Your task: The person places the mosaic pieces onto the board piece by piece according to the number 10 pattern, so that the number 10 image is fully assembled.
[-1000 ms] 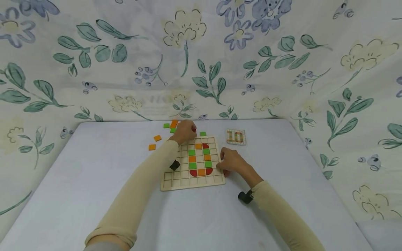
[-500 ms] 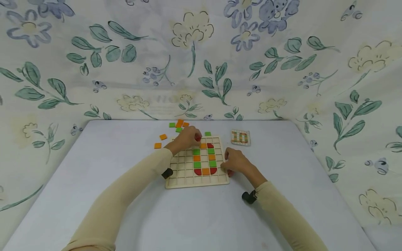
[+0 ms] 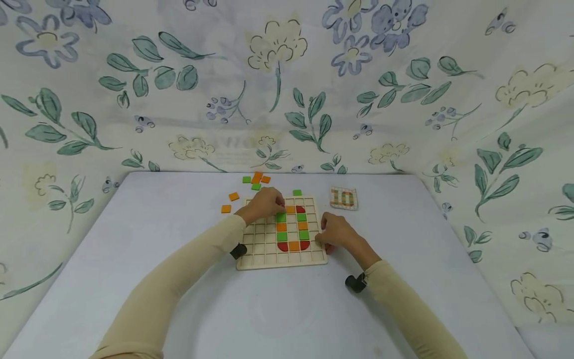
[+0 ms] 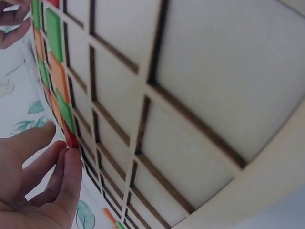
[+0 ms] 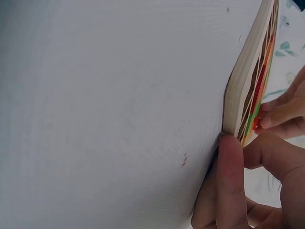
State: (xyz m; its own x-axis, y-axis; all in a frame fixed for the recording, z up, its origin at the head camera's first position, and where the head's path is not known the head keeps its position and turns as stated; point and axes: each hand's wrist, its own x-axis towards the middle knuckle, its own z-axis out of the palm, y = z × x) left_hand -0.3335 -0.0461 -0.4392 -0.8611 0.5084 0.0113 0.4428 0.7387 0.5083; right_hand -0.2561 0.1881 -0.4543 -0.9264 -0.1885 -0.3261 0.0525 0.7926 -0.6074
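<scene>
A light wooden grid board (image 3: 264, 258) lies on the table, with green, orange and red tiles set in an oval ring on it. At the ring's upper left corner my left hand (image 3: 263, 203) pinches a red tile (image 4: 71, 139) with its fingertips, low against the board. The tile is mostly hidden by the fingers in the head view. My right hand (image 3: 337, 231) holds the board's right edge, its fingers (image 5: 230, 164) against the side of the rim in the right wrist view.
Loose orange tiles (image 3: 226, 209) and green tiles (image 3: 246, 179) lie behind and left of the board. One green tile (image 3: 297, 192) lies just past its far edge. A small pattern card (image 3: 344, 198) showing a 10 lies at the back right. Floral cloth (image 3: 202, 99) hangs behind the table.
My left hand has moved right with the red tile, then down to the board at the ring's upper left corner. My right hand stays at the board's edge. The head view has shifted slightly.
</scene>
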